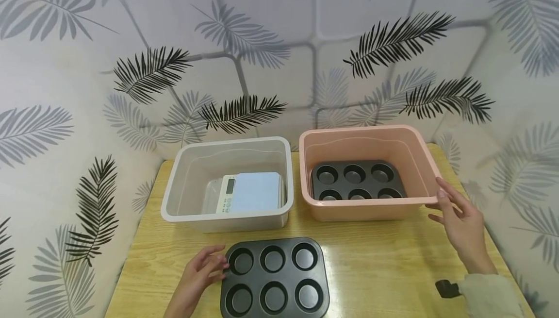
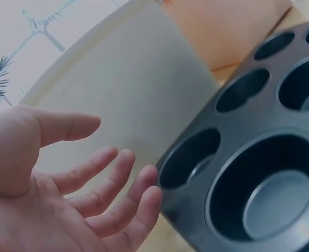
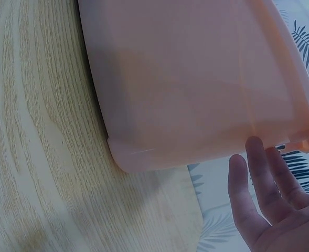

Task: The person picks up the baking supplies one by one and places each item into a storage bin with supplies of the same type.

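Observation:
In the head view a dark six-cup muffin tin [image 1: 274, 259] lies on the table. My left hand [image 1: 202, 272] is at its left edge, fingers loosely bent and thumb apart; in the left wrist view the fingertips [image 2: 153, 193] are right at the tin's side. My right hand [image 1: 465, 225] holds the near right corner of a pink plastic tub [image 1: 371, 212] at its rim, with other fingers under the rim against the outer wall. Inside the tub sits a second dark muffin tin [image 1: 359, 182].
To the left of the pink tub stands a white plastic tub [image 1: 227, 221] with a kitchen scale [image 1: 255, 192] in it. Both tubs are toward the back of the wooden table [image 1: 384, 269]. A leaf-patterned backdrop [image 1: 279, 80] rises behind and along the sides.

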The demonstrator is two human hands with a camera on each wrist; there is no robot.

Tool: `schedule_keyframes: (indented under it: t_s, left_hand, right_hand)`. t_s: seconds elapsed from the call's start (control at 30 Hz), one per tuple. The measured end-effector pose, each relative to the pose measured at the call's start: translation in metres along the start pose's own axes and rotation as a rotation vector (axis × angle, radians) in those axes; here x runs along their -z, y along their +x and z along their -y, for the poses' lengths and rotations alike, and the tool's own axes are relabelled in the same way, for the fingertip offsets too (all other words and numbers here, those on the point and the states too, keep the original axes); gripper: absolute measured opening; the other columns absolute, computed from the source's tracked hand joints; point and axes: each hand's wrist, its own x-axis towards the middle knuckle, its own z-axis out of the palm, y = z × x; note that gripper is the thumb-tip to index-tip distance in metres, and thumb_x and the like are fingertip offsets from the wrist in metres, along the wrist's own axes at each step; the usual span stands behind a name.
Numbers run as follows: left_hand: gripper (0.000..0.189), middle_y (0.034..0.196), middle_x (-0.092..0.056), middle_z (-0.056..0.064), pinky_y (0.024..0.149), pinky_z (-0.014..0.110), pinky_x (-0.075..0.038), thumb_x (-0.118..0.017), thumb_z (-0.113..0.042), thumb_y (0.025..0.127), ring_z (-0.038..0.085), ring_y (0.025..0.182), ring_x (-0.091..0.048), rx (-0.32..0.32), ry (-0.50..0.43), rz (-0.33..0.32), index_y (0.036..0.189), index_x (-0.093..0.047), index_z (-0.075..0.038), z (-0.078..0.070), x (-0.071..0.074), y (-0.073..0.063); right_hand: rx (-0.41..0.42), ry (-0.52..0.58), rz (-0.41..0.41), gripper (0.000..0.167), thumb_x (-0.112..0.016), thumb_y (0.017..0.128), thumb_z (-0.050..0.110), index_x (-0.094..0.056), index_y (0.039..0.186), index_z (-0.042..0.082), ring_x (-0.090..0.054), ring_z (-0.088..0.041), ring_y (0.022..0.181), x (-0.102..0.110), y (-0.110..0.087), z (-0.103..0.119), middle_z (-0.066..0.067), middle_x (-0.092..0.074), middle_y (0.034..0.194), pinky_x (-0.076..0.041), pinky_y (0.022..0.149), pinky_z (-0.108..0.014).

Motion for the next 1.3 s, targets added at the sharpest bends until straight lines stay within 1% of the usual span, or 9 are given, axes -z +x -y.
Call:
schedule_keyframes:
  t_s: [0.23,0.37,0.5,0.83,0.93,1.03,1.17,1.23,1.3]
  left_hand:
    - [0.049,0.104,-0.073,0.001,0.086,0.029,-0.065,-0.064,-0.019,0.111,0.017,0.1,-0.071,0.057,0.073,0.004,0.153,-0.053,0.003,0.011,0.006,0.0]
    - [0.049,0.102,-0.074,0.0,0.083,0.028,-0.065,-0.064,-0.02,0.111,0.015,0.098,-0.071,0.059,0.103,0.009,0.153,-0.054,0.004,0.018,0.007,0.002]
    - [0.049,0.102,-0.076,0.001,0.082,0.029,-0.065,-0.064,-0.02,0.112,0.014,0.096,-0.072,0.051,0.129,0.003,0.153,-0.053,0.005,0.023,0.009,0.004]
    - [0.045,0.108,-0.078,0.006,0.08,0.031,-0.065,-0.065,-0.019,0.11,0.017,0.096,-0.075,0.083,0.165,-0.073,0.148,-0.058,0.005,0.035,0.007,0.004]
    - [0.045,0.108,-0.077,0.006,0.077,0.032,-0.065,-0.065,-0.019,0.11,0.018,0.094,-0.074,0.093,0.187,-0.073,0.147,-0.058,0.005,0.039,0.006,0.006]
    - [0.048,0.105,-0.076,0.005,0.073,0.032,-0.063,-0.065,-0.019,0.11,0.017,0.092,-0.071,0.095,0.211,-0.031,0.149,-0.055,0.007,0.042,0.007,0.005]
    - [0.057,0.098,-0.077,0.004,0.07,0.029,-0.061,-0.066,-0.024,0.11,0.014,0.085,-0.068,0.078,0.235,0.064,0.153,-0.048,0.009,0.043,0.01,0.004]
    - [0.062,0.095,-0.078,0.006,0.07,0.029,-0.063,-0.068,-0.027,0.109,0.014,0.084,-0.071,0.05,0.235,0.104,0.155,-0.046,0.01,0.049,0.014,0.009]
    - [0.068,0.094,-0.078,0.004,0.073,0.028,-0.065,-0.072,-0.032,0.107,0.013,0.085,-0.074,0.052,0.207,0.148,0.157,-0.045,0.007,0.062,0.022,0.019]
  right_hand:
    - [0.023,-0.074,-0.001,0.049,-0.059,0.114,0.029,-0.056,0.162,0.02,-0.074,0.01,0.088,0.0,0.0,0.001,0.016,-0.064,0.116,-0.063,0.073,-0.013]
    - [0.016,-0.079,0.0,0.049,-0.058,0.114,0.03,-0.056,0.162,0.022,-0.073,0.011,0.089,0.0,-0.001,0.0,0.018,-0.063,0.116,-0.063,0.073,-0.012]
    - [0.016,-0.093,0.001,0.049,-0.057,0.115,0.032,-0.055,0.163,0.023,-0.072,0.012,0.091,0.0,-0.001,-0.002,0.02,-0.061,0.117,-0.063,0.074,-0.012]
    - [-0.011,-0.094,0.007,0.05,-0.056,0.115,0.033,-0.053,0.164,0.025,-0.071,0.013,0.091,0.001,0.0,0.002,0.019,-0.058,0.117,-0.062,0.073,-0.011]
    - [-0.003,-0.099,0.013,0.05,-0.056,0.115,0.033,-0.053,0.164,0.025,-0.071,0.013,0.091,0.001,0.0,0.004,0.019,-0.058,0.117,-0.062,0.073,-0.011]
    - [0.002,-0.094,0.021,0.05,-0.056,0.115,0.034,-0.053,0.164,0.025,-0.072,0.012,0.09,0.001,-0.001,0.004,0.018,-0.059,0.117,-0.063,0.074,-0.012]
    - [0.011,-0.105,0.026,0.05,-0.055,0.115,0.035,-0.052,0.164,0.026,-0.072,0.011,0.09,0.002,-0.002,0.003,0.019,-0.059,0.118,-0.063,0.073,-0.012]
    - [0.013,-0.11,0.026,0.05,-0.054,0.115,0.035,-0.052,0.165,0.026,-0.072,0.011,0.09,0.002,-0.001,0.002,0.019,-0.059,0.118,-0.063,0.073,-0.012]
    - [0.015,-0.118,0.025,0.05,-0.054,0.116,0.035,-0.051,0.165,0.027,-0.072,0.012,0.09,0.002,-0.001,0.001,0.019,-0.059,0.118,-0.063,0.073,-0.012]
